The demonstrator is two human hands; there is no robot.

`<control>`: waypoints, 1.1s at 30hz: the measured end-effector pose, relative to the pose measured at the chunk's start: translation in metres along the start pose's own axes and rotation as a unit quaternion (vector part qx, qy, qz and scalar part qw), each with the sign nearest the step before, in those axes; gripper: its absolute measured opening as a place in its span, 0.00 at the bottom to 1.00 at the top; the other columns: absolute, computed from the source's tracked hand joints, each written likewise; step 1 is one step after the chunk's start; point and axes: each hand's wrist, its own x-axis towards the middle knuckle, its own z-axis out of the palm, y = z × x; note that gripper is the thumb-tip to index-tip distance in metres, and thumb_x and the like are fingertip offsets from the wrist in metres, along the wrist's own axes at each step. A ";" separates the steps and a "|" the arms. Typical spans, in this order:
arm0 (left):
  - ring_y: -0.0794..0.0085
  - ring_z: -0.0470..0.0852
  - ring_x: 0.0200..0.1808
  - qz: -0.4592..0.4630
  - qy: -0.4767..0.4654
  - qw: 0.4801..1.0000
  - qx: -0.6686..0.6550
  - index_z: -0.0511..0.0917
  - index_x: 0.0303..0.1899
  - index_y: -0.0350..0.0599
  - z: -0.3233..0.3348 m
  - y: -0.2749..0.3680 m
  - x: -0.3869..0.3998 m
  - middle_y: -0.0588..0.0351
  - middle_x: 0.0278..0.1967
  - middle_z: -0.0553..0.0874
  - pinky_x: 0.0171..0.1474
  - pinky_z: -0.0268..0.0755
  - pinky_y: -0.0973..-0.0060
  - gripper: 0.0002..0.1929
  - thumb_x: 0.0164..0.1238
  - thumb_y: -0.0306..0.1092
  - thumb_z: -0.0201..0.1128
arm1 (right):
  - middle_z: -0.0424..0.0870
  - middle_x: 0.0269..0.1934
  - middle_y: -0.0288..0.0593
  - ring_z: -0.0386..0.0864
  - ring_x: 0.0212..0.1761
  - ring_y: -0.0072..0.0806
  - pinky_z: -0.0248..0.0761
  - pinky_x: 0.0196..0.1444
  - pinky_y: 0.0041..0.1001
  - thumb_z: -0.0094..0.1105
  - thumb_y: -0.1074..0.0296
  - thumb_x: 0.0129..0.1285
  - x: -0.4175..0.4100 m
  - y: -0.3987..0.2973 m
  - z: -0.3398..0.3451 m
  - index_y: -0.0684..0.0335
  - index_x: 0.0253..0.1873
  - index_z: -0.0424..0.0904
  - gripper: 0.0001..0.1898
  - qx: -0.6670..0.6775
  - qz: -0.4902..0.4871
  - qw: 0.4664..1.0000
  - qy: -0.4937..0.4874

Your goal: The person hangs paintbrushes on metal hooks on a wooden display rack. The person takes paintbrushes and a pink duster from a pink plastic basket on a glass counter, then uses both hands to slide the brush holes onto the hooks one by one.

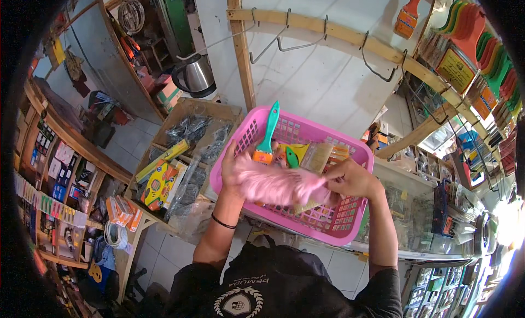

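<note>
A blurred pink fluffy cloth or duster [277,180] stretches between my two hands over a pink plastic basket [354,232]. My left hand [231,170] grips its left end, and a paintbrush with a green handle [268,127] stands upright just beside that hand; whether the hand also holds the brush, I cannot tell. At the cloth's right end, my right hand [352,178] pinches it between bent fingers. Inside the basket lie a wide paintbrush with pale bristles [318,157], a yellow handle and a smaller green handle [292,157]. The cloth hides part of the contents.
Left of the basket stands a wooden tray [221,107] with plastic-wrapped goods and boxes, an electric kettle [198,76] behind it. Metal hooks [303,45] jut from a wooden rail [344,29] ahead. Paintbrushes [463,43] hang at the upper right. A glass counter [404,203] lies to the right.
</note>
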 end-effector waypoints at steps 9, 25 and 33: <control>0.53 0.77 0.62 0.061 0.092 0.994 0.000 0.74 0.62 0.41 0.015 -0.009 0.006 0.43 0.59 0.79 0.67 0.68 0.51 0.33 0.74 0.63 0.45 | 0.83 0.25 0.46 0.85 0.30 0.30 0.74 0.34 0.28 0.59 0.76 0.60 0.007 0.015 0.008 0.70 0.37 0.82 0.04 -0.016 -0.007 0.996 0.084; 0.60 0.83 0.49 0.102 0.062 0.977 0.177 0.76 0.57 0.40 -0.024 -0.021 0.012 0.49 0.52 0.82 0.60 0.75 0.54 0.29 0.77 0.58 0.44 | 0.83 0.28 0.54 0.82 0.29 0.40 0.75 0.37 0.34 0.60 0.72 0.60 0.016 -0.017 -0.003 0.68 0.38 0.83 0.06 -0.017 0.001 1.000 0.026; 0.55 0.77 0.62 0.102 0.041 0.989 0.094 0.72 0.64 0.46 -0.034 -0.023 0.002 0.51 0.61 0.79 0.65 0.69 0.47 0.31 0.77 0.62 0.42 | 0.84 0.28 0.53 0.84 0.30 0.39 0.75 0.38 0.33 0.60 0.70 0.62 0.021 -0.021 -0.002 0.64 0.43 0.86 0.08 -0.027 -0.002 0.999 0.026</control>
